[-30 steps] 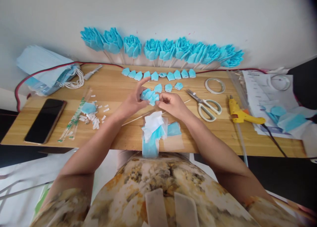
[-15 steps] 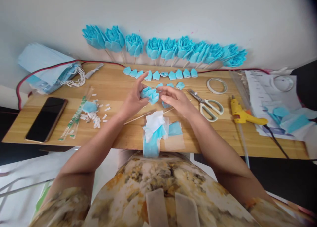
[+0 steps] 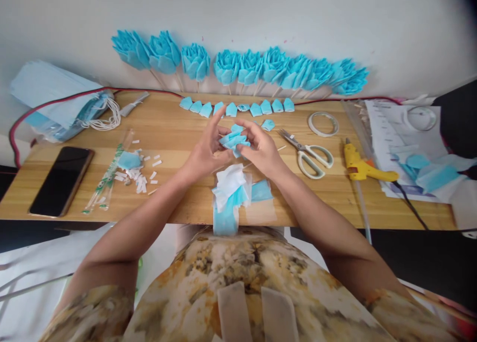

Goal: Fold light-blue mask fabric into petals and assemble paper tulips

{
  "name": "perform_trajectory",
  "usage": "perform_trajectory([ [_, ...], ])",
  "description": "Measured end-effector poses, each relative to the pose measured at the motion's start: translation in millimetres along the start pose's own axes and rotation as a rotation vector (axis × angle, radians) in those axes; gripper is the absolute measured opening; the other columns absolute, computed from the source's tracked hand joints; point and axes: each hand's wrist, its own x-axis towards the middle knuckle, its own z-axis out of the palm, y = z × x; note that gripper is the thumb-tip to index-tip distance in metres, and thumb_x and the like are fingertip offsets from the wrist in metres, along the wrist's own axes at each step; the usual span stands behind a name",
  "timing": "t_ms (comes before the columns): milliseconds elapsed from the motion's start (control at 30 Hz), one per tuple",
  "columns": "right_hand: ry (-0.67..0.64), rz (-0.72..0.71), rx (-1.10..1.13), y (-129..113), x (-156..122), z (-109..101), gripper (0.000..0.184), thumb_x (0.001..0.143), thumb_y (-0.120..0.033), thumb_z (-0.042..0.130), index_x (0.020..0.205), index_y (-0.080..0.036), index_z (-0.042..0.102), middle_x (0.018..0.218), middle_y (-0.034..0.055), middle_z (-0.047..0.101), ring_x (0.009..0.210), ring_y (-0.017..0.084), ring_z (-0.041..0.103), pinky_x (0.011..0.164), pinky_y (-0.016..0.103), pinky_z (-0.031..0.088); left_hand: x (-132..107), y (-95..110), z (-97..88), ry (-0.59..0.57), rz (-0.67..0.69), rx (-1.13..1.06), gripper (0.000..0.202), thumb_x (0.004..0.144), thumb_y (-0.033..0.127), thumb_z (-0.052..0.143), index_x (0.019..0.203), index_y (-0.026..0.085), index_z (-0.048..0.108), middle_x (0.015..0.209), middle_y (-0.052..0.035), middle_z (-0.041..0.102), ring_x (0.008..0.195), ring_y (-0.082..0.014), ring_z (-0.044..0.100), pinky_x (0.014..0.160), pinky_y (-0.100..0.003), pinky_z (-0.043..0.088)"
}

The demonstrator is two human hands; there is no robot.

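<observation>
Between my hands, above the middle of the table, is a folded piece of light blue mask fabric (image 3: 234,140), gathered in pleats. My left hand (image 3: 210,148) grips its left side, index finger pointing up and thumb below. My right hand (image 3: 262,148) closes on its right side with thumb and fingers. The fingers hide parts of the fabric. Beneath my hands lie a crumpled white and blue mask piece (image 3: 230,183) and a flat blue strip (image 3: 225,221). A thin wooden stick (image 3: 282,147) partly shows by my right hand.
Blue fabric flowers (image 3: 196,61) on sticks lean along the wall. In front runs a row of folded blue petals (image 3: 266,107). Scissors (image 3: 309,155), a tape roll (image 3: 323,124) and a yellow glue gun (image 3: 363,165) lie right. A phone (image 3: 61,181), white scraps (image 3: 141,183) and stacked masks (image 3: 55,93) are left.
My right hand has moved left and now grips the folded fabric together with my left hand. The whole view has shifted slightly.
</observation>
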Motion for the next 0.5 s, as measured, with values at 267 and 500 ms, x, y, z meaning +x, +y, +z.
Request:
perform_trajectory([
  [267, 0.072, 0.015, 0.043, -4.4, 0.5, -1.4, 0.058, 0.082, -0.025, 0.063, 0.139, -0.027, 0.051, 0.114, 0.0051, 0.068, 0.106, 0.022, 0.064, 0.089, 0.035, 0.054, 2.0, -7.4, -3.6, -0.011, -0.089, -0.100, 0.086, 0.076, 0.047, 0.084, 0.149, 0.032, 0.041, 0.089, -0.0018, 0.066, 0.082, -0.0182, 0.068, 0.071, -0.030, 0.053],
  [500, 0.055, 0.010, 0.033, -1.9, 0.1, 4.1, 0.058, 0.080, -0.026, 0.062, 0.137, -0.026, 0.052, 0.104, 0.0042, 0.068, 0.099, 0.022, 0.065, 0.086, 0.036, 0.053, 1.0, -8.2, 3.1, 0.010, -0.134, -0.129, 0.077, 0.077, 0.038, 0.081, 0.144, 0.027, 0.045, 0.089, -0.0007, 0.065, 0.078, -0.0154, 0.066, 0.070, -0.028, 0.052],
])
